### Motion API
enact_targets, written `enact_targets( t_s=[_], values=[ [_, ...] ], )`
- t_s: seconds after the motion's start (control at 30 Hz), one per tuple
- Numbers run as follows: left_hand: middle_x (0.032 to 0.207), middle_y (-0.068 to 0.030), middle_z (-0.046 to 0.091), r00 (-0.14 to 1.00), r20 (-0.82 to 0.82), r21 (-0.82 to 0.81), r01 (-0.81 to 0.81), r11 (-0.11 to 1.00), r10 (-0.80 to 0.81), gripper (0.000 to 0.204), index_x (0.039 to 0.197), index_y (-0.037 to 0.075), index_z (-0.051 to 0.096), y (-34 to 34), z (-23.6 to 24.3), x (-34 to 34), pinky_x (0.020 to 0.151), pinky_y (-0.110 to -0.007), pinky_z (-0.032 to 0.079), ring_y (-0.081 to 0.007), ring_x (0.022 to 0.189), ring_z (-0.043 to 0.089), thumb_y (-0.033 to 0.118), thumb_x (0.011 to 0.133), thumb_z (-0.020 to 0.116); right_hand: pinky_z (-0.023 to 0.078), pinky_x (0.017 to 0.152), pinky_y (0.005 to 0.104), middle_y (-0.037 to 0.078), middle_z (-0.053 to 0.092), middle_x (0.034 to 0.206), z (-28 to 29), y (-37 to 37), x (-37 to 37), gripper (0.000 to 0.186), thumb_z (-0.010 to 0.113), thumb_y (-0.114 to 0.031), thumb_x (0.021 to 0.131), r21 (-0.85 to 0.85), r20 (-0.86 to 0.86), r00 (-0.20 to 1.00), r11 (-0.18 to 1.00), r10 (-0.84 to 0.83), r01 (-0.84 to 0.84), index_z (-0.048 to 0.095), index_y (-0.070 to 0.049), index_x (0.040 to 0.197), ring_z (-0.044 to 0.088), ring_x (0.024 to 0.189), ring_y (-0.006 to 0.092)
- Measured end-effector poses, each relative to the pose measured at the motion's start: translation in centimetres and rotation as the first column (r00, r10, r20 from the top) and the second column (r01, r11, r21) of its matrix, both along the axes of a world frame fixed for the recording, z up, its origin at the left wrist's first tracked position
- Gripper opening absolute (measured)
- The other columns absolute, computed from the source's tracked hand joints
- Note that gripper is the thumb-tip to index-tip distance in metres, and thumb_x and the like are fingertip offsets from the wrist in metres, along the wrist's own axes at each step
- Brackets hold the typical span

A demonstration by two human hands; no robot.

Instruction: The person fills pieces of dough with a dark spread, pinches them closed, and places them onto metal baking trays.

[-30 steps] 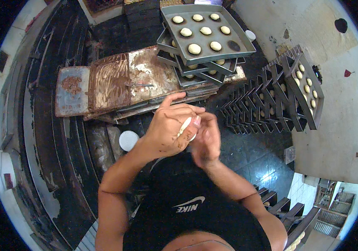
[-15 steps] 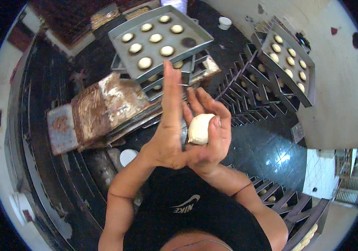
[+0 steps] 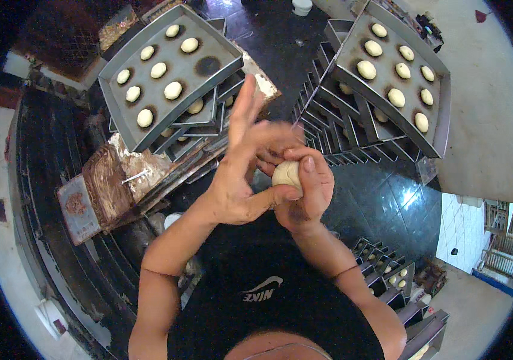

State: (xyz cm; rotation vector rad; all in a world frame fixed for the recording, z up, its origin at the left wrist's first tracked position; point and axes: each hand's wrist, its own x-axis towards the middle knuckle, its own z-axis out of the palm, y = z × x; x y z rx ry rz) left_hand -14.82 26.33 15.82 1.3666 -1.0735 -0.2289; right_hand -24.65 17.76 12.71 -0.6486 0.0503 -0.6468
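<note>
Cupped in my right hand point(image 3: 316, 195) is a pale dough ball point(image 3: 287, 174), with the thumb and bent fingers wrapped round it. A crease runs across its surface. My left hand point(image 3: 232, 177) is beside it, fingers stretched out and spread, partly smeared by motion. Its thumb lies against the lower part of the ball, while its palm faces the right hand. Ahead to the left, a metal tray point(image 3: 148, 93) holds several dough balls in spaced rows. One dark round mark point(image 3: 208, 66) on that tray has no dough on it.
More filled trays lie stacked under the left one, above a brown-smeared worktop point(image 3: 106, 183). At right stands a crisscross stack topped by another dough tray point(image 3: 382, 78). Further trays point(image 3: 397, 294) are at my lower right. A white bucket point(image 3: 302, 7) stands far off on the dark tiled floor point(image 3: 376, 201).
My left hand has tilted from upright, its thumb coming onto the dough ball. My right fingers have closed further round the ball. The view has shifted, bringing both tray stacks nearer.
</note>
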Motion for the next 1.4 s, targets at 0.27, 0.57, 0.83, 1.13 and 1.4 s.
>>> enact_targets(
  t_s=[0.27, 0.57, 0.83, 1.13, 1.4],
  values=[
    [0.162, -0.0141, 0.036, 0.654, -0.68, -0.102, 0.363, 0.926, -0.332, 0.102, 0.161, 0.008, 0.025, -1.5, -5.0, 7.1, 0.121, -0.049, 0.028, -0.0271, 0.149, 0.036, 0.024, 0.082, 0.087, 0.049, 0.104, 0.0505, 0.028, 0.061, 0.127, -4.2, -1.2, 6.0, 0.037, 0.05, -0.027, 0.107, 0.006, -0.012, 1.0, 1.0, 0.025, -0.025, 0.059, 0.006, 0.119, 0.062, 0.119, 0.0376],
    [0.146, -0.0144, 0.053, 0.782, -0.548, 0.139, -0.263, 0.955, 0.296, 0.064, 0.142, 0.002, 0.052, 6.4, -10.1, 19.8, 0.108, -0.041, 0.044, -0.0272, 0.13, 0.054, 0.032, 0.091, 0.077, 0.046, 0.112, 0.0539, 0.027, 0.06, 0.135, -8.0, -0.2, 20.2, 0.041, 0.053, -0.029, 0.107, -0.121, -0.449, 0.889, 0.992, -0.091, 0.041, 0.056, 0.008, 0.125, 0.06, 0.127, 0.0421],
    [0.131, -0.0182, 0.061, 0.874, -0.073, 0.419, -0.409, 0.81, 0.48, 0.044, 0.121, 0.001, 0.065, 12.5, -12.1, 24.8, 0.102, -0.042, 0.049, -0.0323, 0.12, 0.06, 0.015, 0.081, 0.078, 0.044, 0.111, 0.0448, 0.026, 0.06, 0.136, -7.9, -4.4, 36.6, 0.043, 0.055, -0.026, 0.106, -0.932, -0.347, 0.903, -0.013, -0.253, -0.361, 0.058, 0.008, 0.132, 0.057, 0.13, 0.0389],
    [0.124, -0.0173, 0.064, 0.91, -0.162, 0.269, -0.331, 0.905, 0.381, 0.039, 0.112, 0.002, 0.069, 14.0, -13.2, 25.8, 0.089, -0.039, 0.056, -0.0316, 0.106, 0.068, 0.014, 0.078, 0.083, 0.022, 0.124, 0.053, 0.034, 0.019, 0.164, -8.0, -6.8, 42.1, 0.089, 0.045, -0.065, 0.099, -0.781, -0.546, 0.837, -0.372, 0.02, -0.501, 0.033, 0.002, 0.156, 0.02, 0.151, 0.0527],
    [0.117, -0.0158, 0.069, 0.928, -0.172, 0.205, -0.295, 0.933, 0.331, 0.037, 0.109, 0.001, 0.069, 13.4, -13.5, 26.0, 0.088, -0.04, 0.057, -0.0293, 0.101, 0.07, 0.015, 0.077, 0.083, -0.008, 0.12, 0.0662, 0.029, -0.011, 0.168, -13.0, -5.3, 44.0, 0.111, 0.033, -0.082, 0.092, -0.743, -0.475, 0.877, -0.503, -0.07, -0.442, 0.006, -0.002, 0.164, -0.014, 0.154, 0.0505]
  ],
)
